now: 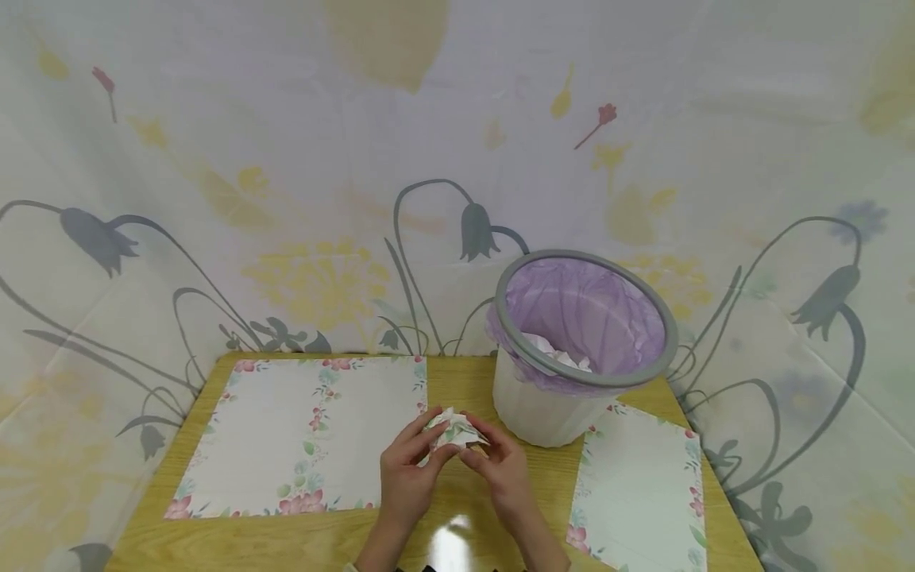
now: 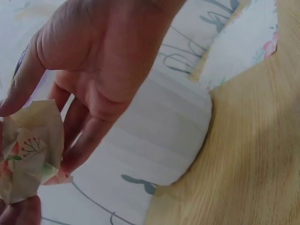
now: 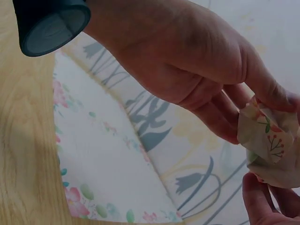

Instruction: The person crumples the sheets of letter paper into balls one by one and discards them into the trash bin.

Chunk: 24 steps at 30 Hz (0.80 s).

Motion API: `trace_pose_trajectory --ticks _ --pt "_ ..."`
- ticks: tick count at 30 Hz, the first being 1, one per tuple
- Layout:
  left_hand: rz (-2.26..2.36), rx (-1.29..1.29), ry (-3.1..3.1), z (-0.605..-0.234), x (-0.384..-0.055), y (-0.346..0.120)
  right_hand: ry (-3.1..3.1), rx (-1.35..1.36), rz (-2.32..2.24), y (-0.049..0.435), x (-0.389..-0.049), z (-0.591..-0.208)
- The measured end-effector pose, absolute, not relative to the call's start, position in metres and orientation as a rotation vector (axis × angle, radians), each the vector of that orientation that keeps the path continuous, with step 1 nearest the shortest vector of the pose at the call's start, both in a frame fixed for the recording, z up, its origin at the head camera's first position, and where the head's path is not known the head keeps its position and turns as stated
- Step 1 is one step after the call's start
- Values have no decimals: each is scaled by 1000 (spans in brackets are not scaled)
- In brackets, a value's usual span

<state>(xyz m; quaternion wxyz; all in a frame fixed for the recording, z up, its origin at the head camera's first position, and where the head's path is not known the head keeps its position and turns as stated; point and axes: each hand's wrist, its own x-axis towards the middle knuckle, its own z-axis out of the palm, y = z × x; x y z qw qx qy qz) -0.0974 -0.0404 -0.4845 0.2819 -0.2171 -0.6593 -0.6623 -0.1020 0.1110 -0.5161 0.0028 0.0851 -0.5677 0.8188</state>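
Note:
Between my two hands is a crumpled ball of floral paper (image 1: 457, 430), white with green leaves and red berries printed on it. My left hand (image 1: 411, 469) grips its left side with thumb and fingers curled about it. From the right, my right hand (image 1: 503, 470) grips the same wad, thumb near the other thumb. The wrist views show the creased paper (image 2: 33, 147) pinched by fingertips of both hands, its folds and a loose corner sticking out. Both hands are over the front middle of the wooden table, in front of the bin.
A white bin (image 1: 539, 405) with a grey rim and purple liner (image 1: 593, 310) stands at the back right, crumpled white paper (image 1: 557, 353) inside. Flat floral-bordered sheets (image 1: 272, 437) lie at left, another sheet (image 1: 639, 485) at right. A patterned cloth (image 1: 322, 159) hangs behind the table (image 1: 286, 548).

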Motion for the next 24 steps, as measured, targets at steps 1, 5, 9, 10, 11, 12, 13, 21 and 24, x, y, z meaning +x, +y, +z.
trace_pose_trajectory --ticks 1,5,9,10,11,12,13,21,24 --pt "-1776 -567 -1781 -485 -97 -40 -1790 251 2557 111 -102 -515" --pt "-1833 -555 -1797 -496 -101 -40 -1773 188 2541 109 -100 -515" --pt "-1855 -561 -1783 -509 -106 -40 -1690 179 2511 106 -99 -514" --pt "-1862 -561 -1778 -510 -107 -40 -1663 183 2505 105 -99 -513" --pt "-1868 -556 -1773 -511 -107 -39 -1634 196 2501 105 -99 -512" --pt "-1877 -547 -1766 -511 -106 -38 -1611 211 2494 104 -99 -512" --pt "-1890 -534 -1761 -510 -106 -37 -1595 221 2486 104 -99 -511" --pt "-1857 -450 -1728 -506 -100 -28 -1615 167 2358 101 -100 -506" --pt "-1852 -436 -1724 -507 -101 -27 -1678 132 2279 100 -100 -504"
